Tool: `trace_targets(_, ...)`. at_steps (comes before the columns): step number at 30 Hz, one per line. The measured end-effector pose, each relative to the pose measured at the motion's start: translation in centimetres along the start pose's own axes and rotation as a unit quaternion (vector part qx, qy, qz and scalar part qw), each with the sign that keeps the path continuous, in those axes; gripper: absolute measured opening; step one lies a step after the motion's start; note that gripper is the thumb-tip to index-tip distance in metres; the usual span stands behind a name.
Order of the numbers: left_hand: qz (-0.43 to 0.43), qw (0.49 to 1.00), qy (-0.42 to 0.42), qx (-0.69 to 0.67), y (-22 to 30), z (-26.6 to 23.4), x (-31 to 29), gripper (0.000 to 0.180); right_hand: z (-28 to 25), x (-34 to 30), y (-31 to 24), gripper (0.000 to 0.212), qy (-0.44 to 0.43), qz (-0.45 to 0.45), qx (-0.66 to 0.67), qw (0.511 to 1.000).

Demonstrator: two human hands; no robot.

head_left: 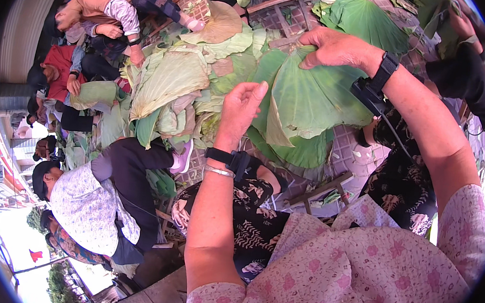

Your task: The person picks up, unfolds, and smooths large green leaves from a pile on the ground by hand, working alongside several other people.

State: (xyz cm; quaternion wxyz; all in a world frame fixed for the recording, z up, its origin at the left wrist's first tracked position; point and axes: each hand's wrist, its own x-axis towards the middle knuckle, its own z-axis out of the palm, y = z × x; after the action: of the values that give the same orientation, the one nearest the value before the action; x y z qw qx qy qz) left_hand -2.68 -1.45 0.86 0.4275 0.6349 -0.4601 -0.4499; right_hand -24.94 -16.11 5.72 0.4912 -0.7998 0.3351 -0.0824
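My right hand [338,49] pinches a large green lotus leaf [322,95] near its upper edge, thumb over the leaf's face. The leaf hangs in folds, its paler edge turned inward. Below it more green lotus leaves [305,154] spread above the brick floor. Just left of the held leaf is my left hand [243,108], thumb raised and fingers loosely curled, with nothing seen in it. Behind that hand lies a heap of pale, drying lotus leaves [170,82]. Straps with small dark devices circle both my wrists.
Several people sit or bend along the left, one in a white patterned shirt [85,207] close by. Another person's dark sleeve [462,78] shows at the far right. A wooden frame [319,193] stands by my knees. More green leaves [369,24] lie at the back.
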Motion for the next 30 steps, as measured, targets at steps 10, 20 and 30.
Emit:
trace_targets(10,0.016,0.999,-0.044,-0.017,-2.2,-1.5,0.6,0.020,0.0,0.5,-0.5,0.022,-0.015,0.011,0.049,0.999)
trace_targets(20,-0.052,0.996,-0.062,-0.034,-1.0,-4.5,0.2,0.020,-3.4,-0.1,0.2,0.020,0.004,0.024,0.298,0.954)
trace_targets(30,0.025,0.965,0.261,-0.023,-5.3,-3.3,0.5,0.040,-3.9,-0.7,-1.3,0.022,0.012,-0.007,0.393,0.919)
